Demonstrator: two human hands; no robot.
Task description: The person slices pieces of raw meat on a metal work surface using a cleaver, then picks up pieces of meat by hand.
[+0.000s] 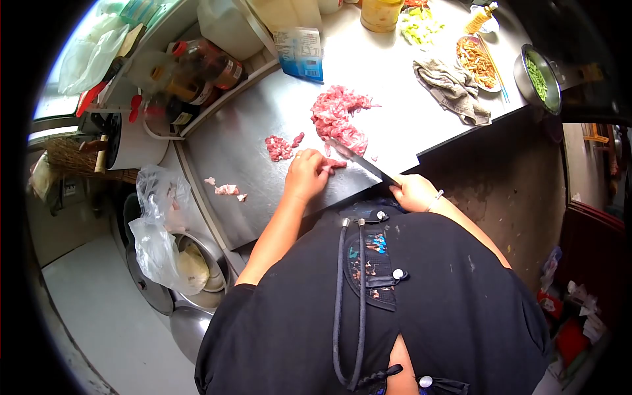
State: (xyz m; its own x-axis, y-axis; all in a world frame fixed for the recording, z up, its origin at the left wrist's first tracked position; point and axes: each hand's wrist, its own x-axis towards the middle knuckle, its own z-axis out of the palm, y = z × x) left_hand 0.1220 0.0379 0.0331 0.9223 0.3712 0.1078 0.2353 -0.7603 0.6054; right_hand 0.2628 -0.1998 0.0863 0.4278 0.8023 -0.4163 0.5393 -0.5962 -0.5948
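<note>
My right hand (416, 193) grips a kitchen knife (359, 158) by its handle, the blade pointing away to the upper left. Under the fingers of my left hand (307, 174) is a strip of raw meat (336, 164), pressed against the metal counter (257, 217) close to the blade. Just beyond the knife tip lies a large heap of sliced raw meat (339, 115). A smaller pile of meat pieces (279, 149) sits to the left of it. Farther left are a few pale scraps (227, 189).
A crumpled cloth (451, 92) lies right of the meat, near a plate of shredded food (476, 60) with chopsticks. A metal pan of green vegetables (536, 76) stands at the right edge. Bottles (214, 62) fill a rack at left; plastic bags (161, 243) hang over pots below.
</note>
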